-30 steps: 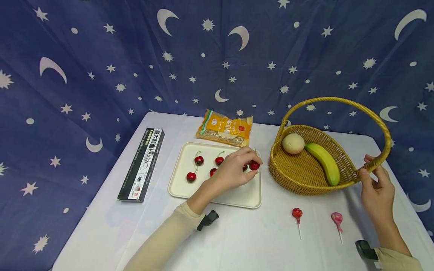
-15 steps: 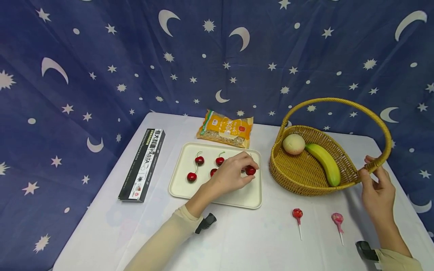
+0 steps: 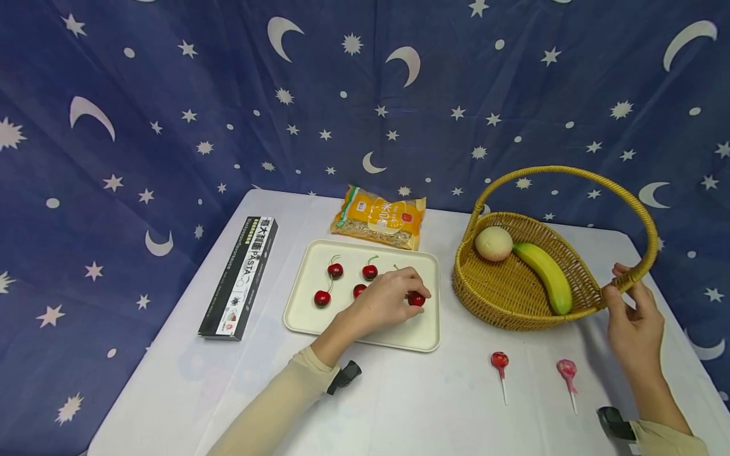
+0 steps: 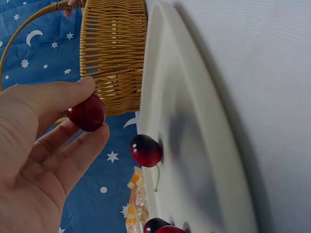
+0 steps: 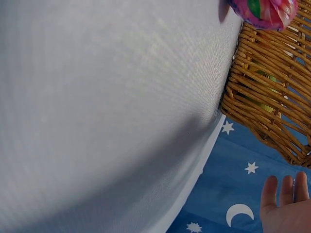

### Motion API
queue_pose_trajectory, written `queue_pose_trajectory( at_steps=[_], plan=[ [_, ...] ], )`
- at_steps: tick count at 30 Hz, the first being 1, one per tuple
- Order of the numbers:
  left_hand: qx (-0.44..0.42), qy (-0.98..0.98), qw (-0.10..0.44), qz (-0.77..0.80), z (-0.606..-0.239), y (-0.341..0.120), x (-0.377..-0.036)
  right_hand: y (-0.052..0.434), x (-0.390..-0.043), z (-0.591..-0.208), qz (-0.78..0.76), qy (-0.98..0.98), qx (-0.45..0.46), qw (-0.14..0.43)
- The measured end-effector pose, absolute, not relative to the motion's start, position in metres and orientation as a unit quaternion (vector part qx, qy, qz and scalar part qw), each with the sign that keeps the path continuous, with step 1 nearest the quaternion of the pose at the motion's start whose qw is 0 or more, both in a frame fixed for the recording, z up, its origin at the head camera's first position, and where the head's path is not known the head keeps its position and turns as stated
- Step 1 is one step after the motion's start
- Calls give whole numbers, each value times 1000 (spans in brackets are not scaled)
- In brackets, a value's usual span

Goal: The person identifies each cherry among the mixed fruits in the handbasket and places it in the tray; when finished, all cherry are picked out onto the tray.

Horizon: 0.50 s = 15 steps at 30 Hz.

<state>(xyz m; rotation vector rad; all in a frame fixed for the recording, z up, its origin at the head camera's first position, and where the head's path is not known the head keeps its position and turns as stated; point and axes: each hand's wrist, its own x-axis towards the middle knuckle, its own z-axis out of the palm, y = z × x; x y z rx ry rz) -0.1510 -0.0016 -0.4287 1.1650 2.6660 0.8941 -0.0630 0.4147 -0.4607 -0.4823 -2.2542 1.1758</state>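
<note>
Left hand [image 3: 383,299] pinches a cherry [image 3: 416,299] between thumb and fingers [image 4: 73,94], low over the tray's [image 3: 419,335] right side. Basket [image 3: 513,297] lies to its right; right hand [image 3: 634,320] grips the basket handle [image 3: 633,275].

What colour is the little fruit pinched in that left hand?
Dark glossy red: the cherry, clearest in the left wrist view.

Pink lollipop [image 5: 265,10] cut by right wrist view's top edge, pasta box [image 3: 239,277] small print unreadable
</note>
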Motion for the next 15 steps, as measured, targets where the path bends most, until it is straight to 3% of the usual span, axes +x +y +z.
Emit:
queue_pose_trajectory(
  at_steps=[15],
  plan=[
    [394,887,73,230,-447,1,-152,414,-64,-459,439,-838,-186,266]
  ],
)
